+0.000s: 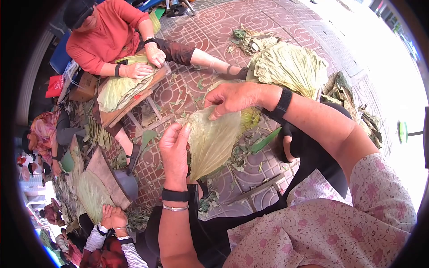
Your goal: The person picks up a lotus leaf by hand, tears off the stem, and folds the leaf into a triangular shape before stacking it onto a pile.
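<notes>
A pale green, fan-shaped dried lotus leaf [213, 140] hangs in front of me, its veins spreading toward the lower edge. My left hand [173, 149] pinches its left edge near the top between thumb and fingers. Higher up and to the right, my right hand [234, 98] grips the upper edge with bent fingers. Beyond my right hand lies a thick stack of similar pale leaves [288, 67], some curled at the rim. Part of a yellowish leaf [250, 118] shows behind the held one.
At upper left a co-worker in a red top [105, 38] presses leaves on a wooden board [134, 100]. Another person's hands [113, 219] are by a leaf [93, 192] at lower left. Dark withered leaves [342, 91] lie at right. Scraps litter the patterned paving [196, 38].
</notes>
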### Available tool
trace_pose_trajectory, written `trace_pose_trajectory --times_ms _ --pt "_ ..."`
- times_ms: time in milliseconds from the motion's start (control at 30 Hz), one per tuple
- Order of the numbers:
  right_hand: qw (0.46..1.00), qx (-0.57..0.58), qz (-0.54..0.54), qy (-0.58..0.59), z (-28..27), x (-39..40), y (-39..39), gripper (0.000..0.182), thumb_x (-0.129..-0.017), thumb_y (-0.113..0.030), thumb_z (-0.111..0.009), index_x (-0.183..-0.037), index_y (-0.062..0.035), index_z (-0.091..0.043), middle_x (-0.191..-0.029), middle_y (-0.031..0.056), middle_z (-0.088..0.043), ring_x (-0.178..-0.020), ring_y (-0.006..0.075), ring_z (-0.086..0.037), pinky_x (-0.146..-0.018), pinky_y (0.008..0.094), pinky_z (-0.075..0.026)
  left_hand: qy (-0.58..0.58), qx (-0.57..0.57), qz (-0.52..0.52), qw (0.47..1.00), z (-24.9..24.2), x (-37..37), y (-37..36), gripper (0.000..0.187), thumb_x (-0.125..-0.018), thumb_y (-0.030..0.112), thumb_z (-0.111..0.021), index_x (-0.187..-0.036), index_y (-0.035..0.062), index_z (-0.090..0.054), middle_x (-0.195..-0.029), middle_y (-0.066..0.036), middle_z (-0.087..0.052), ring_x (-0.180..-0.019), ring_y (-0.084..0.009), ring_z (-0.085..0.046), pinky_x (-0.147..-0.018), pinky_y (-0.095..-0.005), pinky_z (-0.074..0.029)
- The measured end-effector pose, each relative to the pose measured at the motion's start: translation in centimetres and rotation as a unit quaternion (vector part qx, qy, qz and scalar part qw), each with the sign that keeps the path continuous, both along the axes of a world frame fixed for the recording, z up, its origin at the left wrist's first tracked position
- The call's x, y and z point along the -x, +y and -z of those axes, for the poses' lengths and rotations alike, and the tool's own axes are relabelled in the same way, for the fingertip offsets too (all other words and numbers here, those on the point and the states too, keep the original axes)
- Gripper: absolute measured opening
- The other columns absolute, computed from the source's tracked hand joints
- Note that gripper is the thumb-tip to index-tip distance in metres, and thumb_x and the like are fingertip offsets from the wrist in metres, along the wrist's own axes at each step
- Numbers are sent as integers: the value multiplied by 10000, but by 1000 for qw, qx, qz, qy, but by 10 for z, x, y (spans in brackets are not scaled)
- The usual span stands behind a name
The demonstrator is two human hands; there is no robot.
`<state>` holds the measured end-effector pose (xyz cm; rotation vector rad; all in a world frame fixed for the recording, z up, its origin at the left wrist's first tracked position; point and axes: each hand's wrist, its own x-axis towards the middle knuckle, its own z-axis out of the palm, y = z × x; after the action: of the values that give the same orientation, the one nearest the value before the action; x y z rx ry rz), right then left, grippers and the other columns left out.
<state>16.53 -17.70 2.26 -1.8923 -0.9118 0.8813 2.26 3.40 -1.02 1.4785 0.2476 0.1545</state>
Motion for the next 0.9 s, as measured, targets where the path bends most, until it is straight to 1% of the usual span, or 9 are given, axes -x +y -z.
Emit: trace_pose_trajectory --times_ms 133,267,367,433,467,633,733,833,900 --pt "990 -120 40 58 10 18 17 207 -882 -167 -726 -1018 -18 -676 -829 -2 -661 -826 67 -581 -763 270 -483 -5 -63 29 998 1 2 -5 124 -920 118 -696 -1001 30 -662 -812 43 -642 -683 -13 -530 -592 -176 -396" --pt "986 -147 68 43 20 31 27 210 -845 -202 -734 -972 -38 -697 -831 37 -679 -813 108 -608 -757 294 -498 -2 -111 47 993 7 3 -7 125 -931 115 -681 -1012 21 -666 -844 37 -650 -711 -19 -541 -629 -180 -418" --pt "979 -171 105 39 28 32 31 188 -851 -188 -731 -961 -38 -702 -822 30 -674 -803 108 -602 -750 296 -500 48 -40 53 997 9 3 -8 130 -938 118 -673 -1024 21 -669 -899 16 -674 -760 -35 -579 -687 -194 -457" --pt "974 -181 130 47 30 32 32 173 -852 -173 -728 -955 -36 -705 -822 25 -671 -803 108 -600 -749 296 -501 48 38 44 997 7 4 -21 148 -944 116 -668 -1034 -2 -674 -908 -2 -683 -785 -48 -597 -720 -210 -482" --pt "973 -178 139 55 31 33 32 176 -851 -172 -730 -955 -32 -706 -823 23 -670 -801 110 -599 -744 294 -500 48 77 39 995 7 4 -25 158 -947 115 -665 -1039 -13 -676 -912 -12 -687 -797 -54 -606 -737 -217 -494" --pt "972 -144 150 112 19 35 28 185 -854 -173 -732 -943 -12 -708 -817 18 -665 -771 109 -595 -697 283 -496 45 60 57 996 15 5 -20 174 -942 115 -675 -1061 -13 -675 -948 -23 -698 -824 -62 -619 -758 -225 -502" --pt "973 -139 118 141 25 28 27 170 -897 -186 -717 -949 -25 -712 -781 -22 -650 -727 61 -554 -678 245 -474 50 52 75 995 13 5 -19 184 -939 109 -677 -1074 -16 -675 -957 -26 -700 -827 -61 -618 -750 -223 -502" --pt "976 -133 118 129 27 27 26 160 -900 -183 -712 -927 -25 -710 -752 -26 -643 -689 64 -552 -647 247 -475 55 36 86 994 6 6 -22 202 -944 112 -671 -1094 -23 -675 -957 -24 -698 -824 -56 -611 -739 -221 -499" --pt "983 -117 104 92 25 28 26 157 -900 -175 -711 -924 -20 -703 -750 -19 -643 -704 61 -566 -652 249 -480 60 34 84 994 5 7 -24 214 -950 120 -664 -1105 -27 -675 -955 -21 -696 -821 -53 -606 -735 -221 -497"
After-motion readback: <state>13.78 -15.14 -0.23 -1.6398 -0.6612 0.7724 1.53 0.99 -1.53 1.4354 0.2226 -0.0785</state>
